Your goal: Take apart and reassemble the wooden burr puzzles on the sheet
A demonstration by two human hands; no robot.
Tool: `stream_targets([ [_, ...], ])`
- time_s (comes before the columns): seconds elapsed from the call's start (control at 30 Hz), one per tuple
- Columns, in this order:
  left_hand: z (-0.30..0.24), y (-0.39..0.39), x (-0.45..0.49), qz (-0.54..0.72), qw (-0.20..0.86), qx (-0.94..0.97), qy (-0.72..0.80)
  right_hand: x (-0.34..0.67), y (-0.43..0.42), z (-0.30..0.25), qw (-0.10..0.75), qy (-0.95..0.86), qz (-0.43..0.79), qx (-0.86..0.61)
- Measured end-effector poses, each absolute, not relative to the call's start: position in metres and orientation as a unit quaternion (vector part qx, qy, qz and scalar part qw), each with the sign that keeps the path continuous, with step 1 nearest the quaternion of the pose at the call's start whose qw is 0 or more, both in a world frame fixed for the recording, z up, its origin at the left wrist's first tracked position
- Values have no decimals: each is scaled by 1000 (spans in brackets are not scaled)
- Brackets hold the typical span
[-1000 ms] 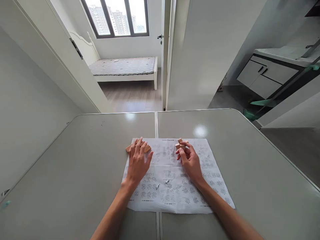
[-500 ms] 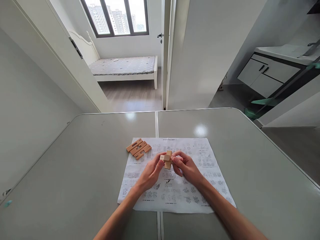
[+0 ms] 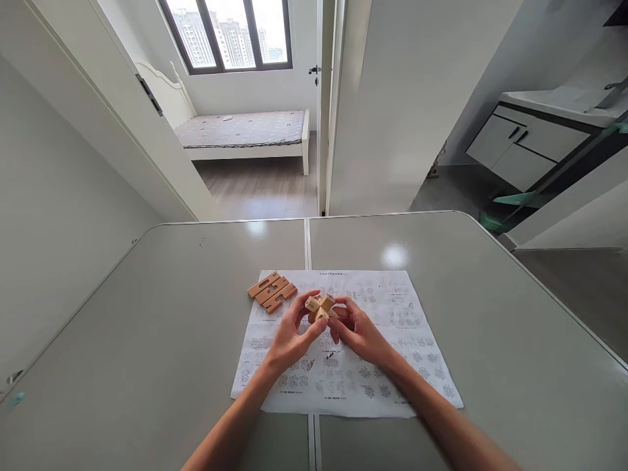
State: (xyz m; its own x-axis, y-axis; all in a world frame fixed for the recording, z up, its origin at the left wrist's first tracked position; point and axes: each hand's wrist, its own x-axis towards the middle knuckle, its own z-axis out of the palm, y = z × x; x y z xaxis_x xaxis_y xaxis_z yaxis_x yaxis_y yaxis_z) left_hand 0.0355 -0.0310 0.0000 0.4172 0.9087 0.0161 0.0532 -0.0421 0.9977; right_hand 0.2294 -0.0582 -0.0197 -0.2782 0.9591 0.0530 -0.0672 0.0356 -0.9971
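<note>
Wooden puzzle cluster [image 3: 320, 307] tilted since before, left hand [image 3: 289, 340] and right hand [image 3: 360, 333] both pinching it

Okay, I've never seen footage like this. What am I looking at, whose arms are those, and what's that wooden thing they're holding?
There is no machine here. The view comes from a camera worn on a person's head, looking forward and down, so the two bare arms reaching in from the bottom edge are that person's own. The left hand and right hand together grip a small wooden puzzle of crossed blocks, held over a printed sheet of diagrams spread on a grey table. A few loose wooden pieces, flat and notched, lie side by side at the sheet's far left corner, untouched.
</note>
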Motion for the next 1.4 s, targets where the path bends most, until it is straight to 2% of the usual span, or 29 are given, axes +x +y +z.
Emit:
stream_targets([
  [0.2, 2, -31, 35, 382, 545, 645, 376, 230, -58, -20, 406, -629, 505, -429],
  [0.77, 5, -34, 40, 394, 402, 723, 401, 225, -59, -30, 462, -641, 361, -495],
  [0.97, 7, -39, 44, 413, 393, 704, 423, 223, -66, -36, 481, -639, 298, -521],
  [1.03, 8, -39, 44, 417, 403, 697, 422, 223, -65, -34, 478, -633, 329, -512],
  [1.23, 7, -33, 37, 402, 514, 653, 385, 234, -58, -15, 405, -601, 577, -377],
  [1.4, 8, -32, 34, 393, 524, 658, 371, 237, -57, -10, 404, -577, 609, -364],
])
